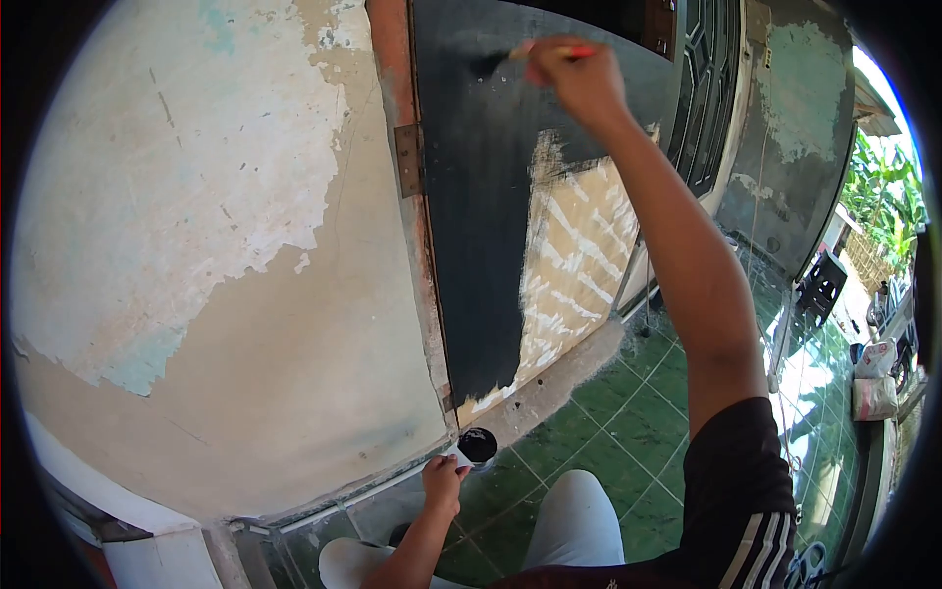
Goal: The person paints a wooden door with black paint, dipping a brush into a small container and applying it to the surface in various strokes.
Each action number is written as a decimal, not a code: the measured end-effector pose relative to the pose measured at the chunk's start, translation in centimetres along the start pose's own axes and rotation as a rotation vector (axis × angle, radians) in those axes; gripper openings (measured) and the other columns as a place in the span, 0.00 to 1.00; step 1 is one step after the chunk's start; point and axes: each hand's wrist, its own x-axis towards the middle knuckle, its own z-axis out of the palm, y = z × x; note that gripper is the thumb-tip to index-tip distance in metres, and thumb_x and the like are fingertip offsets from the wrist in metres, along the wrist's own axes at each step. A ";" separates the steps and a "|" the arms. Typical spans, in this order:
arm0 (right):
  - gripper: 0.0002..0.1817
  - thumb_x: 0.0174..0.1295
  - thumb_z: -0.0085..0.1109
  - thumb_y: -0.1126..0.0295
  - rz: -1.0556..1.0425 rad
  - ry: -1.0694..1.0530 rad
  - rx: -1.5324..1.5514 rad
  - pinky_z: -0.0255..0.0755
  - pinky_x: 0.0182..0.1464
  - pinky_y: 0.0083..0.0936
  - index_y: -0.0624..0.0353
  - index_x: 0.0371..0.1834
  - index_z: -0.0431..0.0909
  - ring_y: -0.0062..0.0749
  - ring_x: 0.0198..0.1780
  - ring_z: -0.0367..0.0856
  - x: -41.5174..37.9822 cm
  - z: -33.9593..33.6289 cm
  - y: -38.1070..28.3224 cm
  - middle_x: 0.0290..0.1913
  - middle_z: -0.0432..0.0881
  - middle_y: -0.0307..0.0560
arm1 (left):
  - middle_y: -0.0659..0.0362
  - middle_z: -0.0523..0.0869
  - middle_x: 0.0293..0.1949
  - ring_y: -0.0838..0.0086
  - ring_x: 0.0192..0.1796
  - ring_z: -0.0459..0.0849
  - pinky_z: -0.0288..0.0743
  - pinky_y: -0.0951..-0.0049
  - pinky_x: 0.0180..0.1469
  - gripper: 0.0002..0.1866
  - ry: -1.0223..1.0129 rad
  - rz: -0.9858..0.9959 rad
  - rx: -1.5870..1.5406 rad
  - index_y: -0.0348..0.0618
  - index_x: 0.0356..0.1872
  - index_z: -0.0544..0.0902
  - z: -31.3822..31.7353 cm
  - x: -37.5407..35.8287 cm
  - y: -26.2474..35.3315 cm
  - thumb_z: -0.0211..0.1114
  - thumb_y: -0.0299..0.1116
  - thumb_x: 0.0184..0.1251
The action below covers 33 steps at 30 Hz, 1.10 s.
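Note:
My right hand (577, 79) is closed around the handle of a paintbrush (505, 61), raised high in front of me. The brush's dark bristles are at the upper part of a door panel (481, 206), whose left side and top are coated in black paint. Its lower right part is bare tan wood (579, 255) with white streaks. Low down near the door's bottom corner, my left hand (444, 481) grips the rim of a small paint can (478, 447) with black paint inside. Something pale shows at the left fingertips.
A wall (294, 344) with peeling paint stands left of the door, beside a reddish door frame (404, 88) with a rusty hinge (407, 162). Green tiles (628, 412) cover the floor. To the far right are a dark plastic stool (824, 287) and sacks (873, 398).

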 end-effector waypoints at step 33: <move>0.06 0.62 0.69 0.71 0.377 -0.735 -0.150 0.79 0.36 0.28 0.64 0.37 0.87 0.37 0.30 0.89 -37.2 6.9 0.8 0.31 0.88 0.53 | 0.58 0.83 0.39 0.78 0.39 0.83 0.83 0.74 0.47 0.11 -0.066 0.202 0.022 0.32 0.40 0.80 1.8 -2.2 7.8 0.58 0.31 0.80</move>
